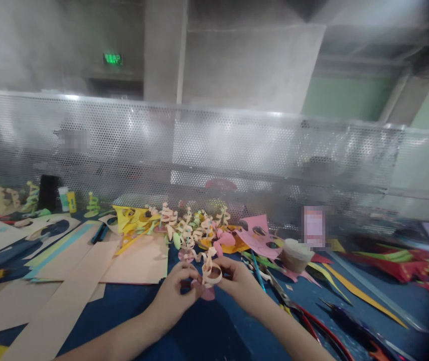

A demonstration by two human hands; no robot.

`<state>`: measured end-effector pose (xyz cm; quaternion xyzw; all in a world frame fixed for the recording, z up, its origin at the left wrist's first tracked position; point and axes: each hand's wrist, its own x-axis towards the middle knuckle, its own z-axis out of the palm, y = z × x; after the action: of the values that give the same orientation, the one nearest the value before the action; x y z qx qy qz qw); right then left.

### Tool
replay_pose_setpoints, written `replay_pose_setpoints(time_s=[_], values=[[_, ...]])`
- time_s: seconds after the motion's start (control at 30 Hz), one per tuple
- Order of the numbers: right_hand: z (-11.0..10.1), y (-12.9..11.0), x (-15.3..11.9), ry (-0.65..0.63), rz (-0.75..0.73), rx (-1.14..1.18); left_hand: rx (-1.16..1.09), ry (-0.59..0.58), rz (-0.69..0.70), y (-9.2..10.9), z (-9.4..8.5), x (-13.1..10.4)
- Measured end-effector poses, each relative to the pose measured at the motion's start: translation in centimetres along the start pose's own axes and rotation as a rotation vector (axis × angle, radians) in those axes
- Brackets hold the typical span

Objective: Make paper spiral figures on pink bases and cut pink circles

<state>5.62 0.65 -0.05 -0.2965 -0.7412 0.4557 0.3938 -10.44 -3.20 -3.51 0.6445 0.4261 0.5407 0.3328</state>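
A cream paper spiral [211, 273] on a pink paper base [208, 293] is between my two hands, low over the blue table. My left hand [180, 288] pinches the edge of the pink base between thumb and fingers. On the other side, my right hand [237, 281] has its fingers curled against the cream spiral, its fingertips partly hidden behind the paper. Just beyond my hands lies a heap of cream paper spirals [195, 230] with pink and green pieces.
Paper sheets [135, 265] cover the left side. Yellow scraps [133, 220], pink cut paper [259, 235], a cup [296, 254] and red-handled scissors [308, 318] surround the work area. A perforated metal screen [237, 145] stands behind, with glue sticks [71, 201] at its foot.
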Motion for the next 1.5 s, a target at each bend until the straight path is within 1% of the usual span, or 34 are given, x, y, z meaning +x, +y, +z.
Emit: replay_pose_setpoints(time_s=[0.13, 0.33, 0.4, 0.53, 0.6, 0.67, 0.73, 0.77, 0.83, 1.03, 1.13, 1.33, 1.43, 1.5], values=[[0.1, -0.1, -0.1, 0.006, -0.002, 0.006, 0.015, 0.010, 0.040, -0.3, -0.1, 0.1], [0.0, 0.2, -0.1, 0.035, -0.005, -0.051, -0.018, -0.027, 0.036, -0.6, -0.4, 0.3], [0.1, 0.3, -0.1, 0.057, -0.004, -0.083, -0.027, -0.046, 0.015, -0.6, -0.5, 0.3], [0.2, 0.0, -0.1, 0.079, -0.015, -0.134, -0.077, -0.066, 0.002, -0.4, -0.5, 0.4], [0.3, -0.4, -0.2, 0.073, -0.024, -0.140, -0.075, -0.046, 0.022, -0.5, -0.5, 0.5], [0.3, -0.7, -0.3, 0.059, -0.032, -0.140, -0.078, 0.003, 0.039, -0.7, -0.4, 0.5], [0.3, -0.9, -0.3, 0.050, -0.035, -0.141, -0.093, 0.044, 0.034, -0.9, -0.4, 0.6], [0.3, -0.9, -0.2, 0.050, -0.032, -0.143, -0.096, 0.046, 0.023, -0.9, -0.3, 0.6], [0.2, -0.8, -0.2, 0.061, -0.021, -0.149, -0.090, 0.022, -0.004, -0.6, -0.3, 0.6], [0.2, -0.8, -0.2, 0.109, 0.003, -0.171, -0.018, -0.031, -0.068, 1.4, -0.3, 0.6], [0.3, -0.9, -0.3, 0.118, 0.008, -0.180, -0.012, -0.037, -0.080, 1.8, -0.3, 0.6], [0.5, -0.8, -0.3, 0.126, 0.012, -0.178, -0.057, 0.001, -0.057, 1.2, -0.4, 0.6], [0.7, -0.7, -0.2, 0.133, 0.020, -0.173, -0.012, 0.029, -0.046, 0.6, -0.4, 0.6], [0.8, -0.4, -0.3, 0.135, 0.022, -0.171, 0.002, 0.028, -0.035, 0.1, -0.5, 0.6]])
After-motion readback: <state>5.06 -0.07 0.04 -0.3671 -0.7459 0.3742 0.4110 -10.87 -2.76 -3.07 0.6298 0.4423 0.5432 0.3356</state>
